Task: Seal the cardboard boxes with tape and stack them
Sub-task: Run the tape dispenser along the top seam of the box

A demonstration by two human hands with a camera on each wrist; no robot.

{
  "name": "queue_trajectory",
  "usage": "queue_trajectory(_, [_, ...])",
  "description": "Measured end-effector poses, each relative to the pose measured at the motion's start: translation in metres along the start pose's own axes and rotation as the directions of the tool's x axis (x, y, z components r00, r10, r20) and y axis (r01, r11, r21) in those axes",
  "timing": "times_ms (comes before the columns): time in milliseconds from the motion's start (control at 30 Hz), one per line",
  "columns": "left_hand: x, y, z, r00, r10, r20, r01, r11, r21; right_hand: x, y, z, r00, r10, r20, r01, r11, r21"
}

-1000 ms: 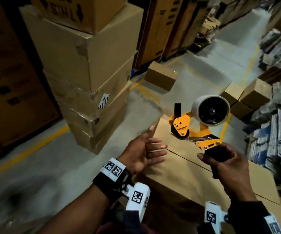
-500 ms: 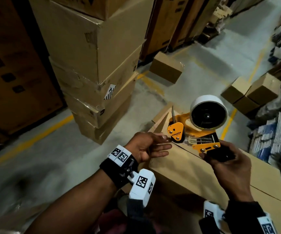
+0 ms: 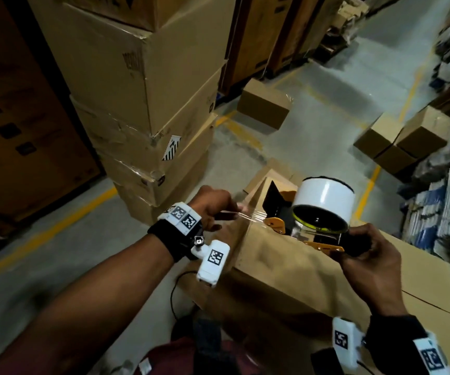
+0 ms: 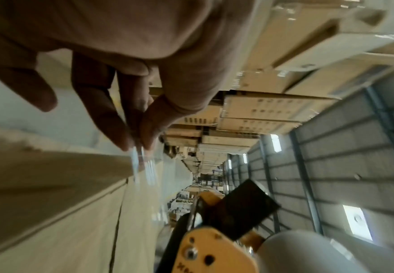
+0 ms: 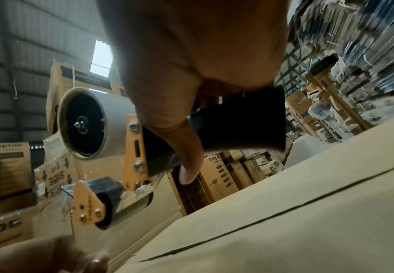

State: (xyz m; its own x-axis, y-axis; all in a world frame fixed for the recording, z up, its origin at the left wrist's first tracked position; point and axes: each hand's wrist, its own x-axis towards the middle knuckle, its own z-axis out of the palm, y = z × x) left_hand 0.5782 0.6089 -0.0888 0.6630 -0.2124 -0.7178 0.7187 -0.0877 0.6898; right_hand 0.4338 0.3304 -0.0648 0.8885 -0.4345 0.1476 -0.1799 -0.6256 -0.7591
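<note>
**Tape drawn off the dispenser at the box's left end**

The right hand (image 3: 367, 262) is clenched around the black handle of the orange metal tape dispenser (image 3: 303, 231), which carries a white roll of clear tape (image 3: 325, 203) and sits over the top of the long brown cardboard box (image 3: 294, 277), near its left end. The left hand (image 3: 213, 205) pinches the free end of the clear tape strip (image 3: 245, 216) between thumb and fingers (image 4: 112, 118), stretched from the dispenser's roller past the box's left edge. The box's top flaps meet in a seam. A tall stack of brown cartons (image 3: 142, 104) stands on the concrete floor (image 3: 326, 125) to the far left, with small cardboard boxes (image 3: 264, 106) lying farther off
</note>
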Motion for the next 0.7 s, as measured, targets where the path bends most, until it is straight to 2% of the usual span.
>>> queue_trajectory(100, [0.007,-0.01,0.0,0.997,-0.074,0.027,0.073,0.997,0.029,0.002,0.007,-0.005,0.996,0.069,0.053,-0.067,0.997,-0.027])
queue_trajectory(400, [0.021,-0.011,0.001,0.998,-0.056,-0.039,0.055,0.998,-0.03,0.014,0.0,0.005,0.989,0.123,0.077,-0.119,0.991,-0.06])
queue_trajectory(533, [0.031,-0.022,0.004,0.992,-0.125,0.016,0.126,0.992,-0.03,0.017,0.009,0.012,0.98,0.146,0.132,-0.123,0.977,-0.172])
queue_trajectory(700, [0.028,-0.026,0.007,0.976,-0.196,0.1,0.213,0.953,-0.215,0.02,0.012,0.015,0.974,0.143,0.175,-0.082,0.946,-0.314])
